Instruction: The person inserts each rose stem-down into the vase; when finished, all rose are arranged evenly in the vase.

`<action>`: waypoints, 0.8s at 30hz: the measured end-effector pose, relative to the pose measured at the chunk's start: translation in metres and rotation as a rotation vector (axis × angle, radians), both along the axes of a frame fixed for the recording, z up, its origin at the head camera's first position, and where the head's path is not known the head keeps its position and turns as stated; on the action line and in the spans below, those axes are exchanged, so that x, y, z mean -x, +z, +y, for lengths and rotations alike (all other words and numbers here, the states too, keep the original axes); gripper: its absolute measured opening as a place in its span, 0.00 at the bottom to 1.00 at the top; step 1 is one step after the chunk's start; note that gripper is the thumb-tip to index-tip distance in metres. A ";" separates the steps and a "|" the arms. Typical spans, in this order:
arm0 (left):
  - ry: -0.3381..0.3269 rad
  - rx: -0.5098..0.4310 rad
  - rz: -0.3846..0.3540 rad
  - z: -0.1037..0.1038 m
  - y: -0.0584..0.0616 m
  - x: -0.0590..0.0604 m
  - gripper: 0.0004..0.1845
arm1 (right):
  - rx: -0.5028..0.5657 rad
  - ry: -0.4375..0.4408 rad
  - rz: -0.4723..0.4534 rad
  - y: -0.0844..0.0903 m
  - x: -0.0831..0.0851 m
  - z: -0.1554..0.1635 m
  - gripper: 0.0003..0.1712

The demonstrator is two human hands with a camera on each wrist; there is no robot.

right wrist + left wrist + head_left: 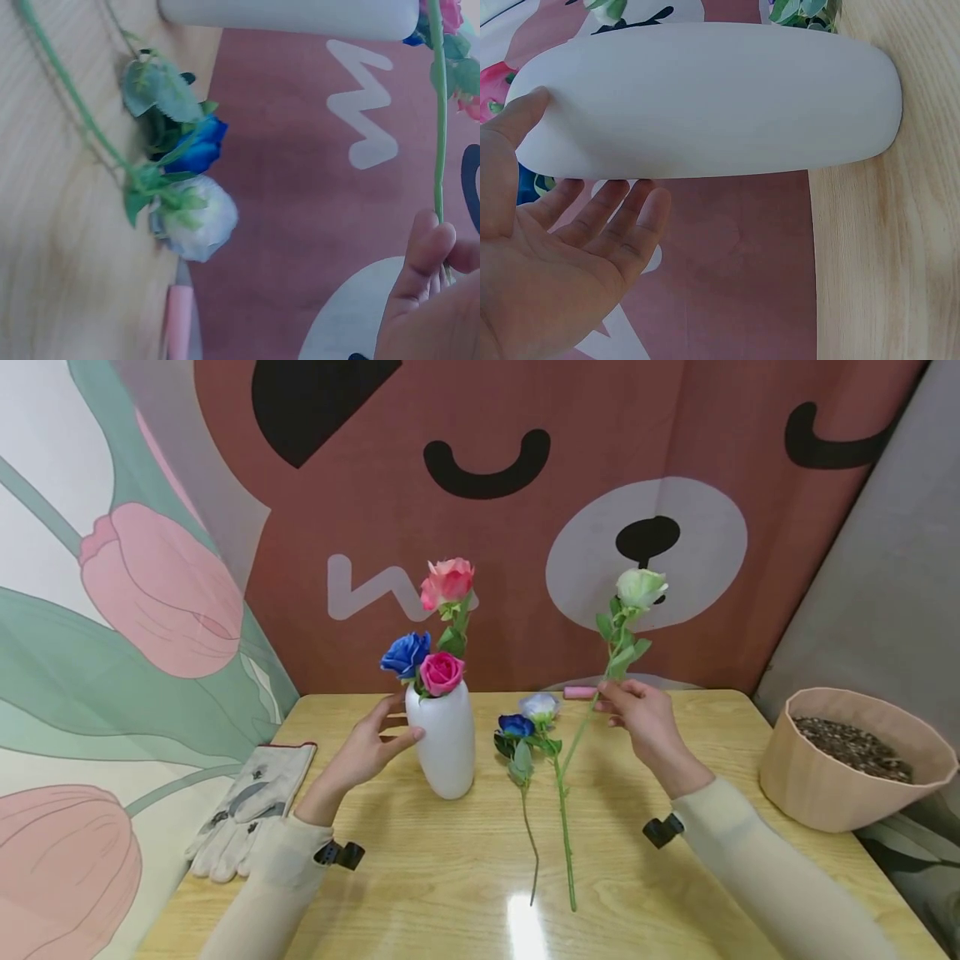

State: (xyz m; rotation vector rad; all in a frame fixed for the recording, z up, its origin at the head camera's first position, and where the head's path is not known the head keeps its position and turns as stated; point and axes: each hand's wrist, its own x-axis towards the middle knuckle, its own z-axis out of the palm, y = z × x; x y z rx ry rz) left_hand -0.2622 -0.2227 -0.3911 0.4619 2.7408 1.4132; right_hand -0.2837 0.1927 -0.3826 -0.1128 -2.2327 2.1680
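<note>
A white vase [446,752] stands upright on the table, holding a blue rose [406,655], a magenta rose [442,673] and a taller coral-pink rose [447,583]. My left hand [369,745] is around the vase's upper side, its thumb [526,114] on the near face and its fingertips along the far edge. My right hand [643,720] pinches the green stem [439,135] of a pale green-white rose [641,588] between thumb and fingers. That rose is raised upright, tilted slightly right, its stem's lower end pointing down toward the table.
A dark blue rose [517,725] and a whitish-blue rose [540,707] lie on the table between the hands, stems toward me. A pink cylinder [579,692] lies at the back edge. Work gloves [251,806] lie left; a soil-filled pot [810,789] stands right.
</note>
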 end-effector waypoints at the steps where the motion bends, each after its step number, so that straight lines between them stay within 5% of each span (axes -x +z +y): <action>1: 0.001 -0.001 -0.001 0.000 0.000 0.000 0.42 | 0.017 -0.008 0.005 0.002 0.000 -0.002 0.21; 13: -0.001 -0.015 -0.003 0.000 0.000 0.000 0.41 | 0.158 -0.149 0.094 0.022 0.009 -0.025 0.14; 24: 0.005 -0.010 -0.006 0.000 0.000 0.000 0.41 | 0.411 -0.293 0.201 0.036 0.014 -0.046 0.10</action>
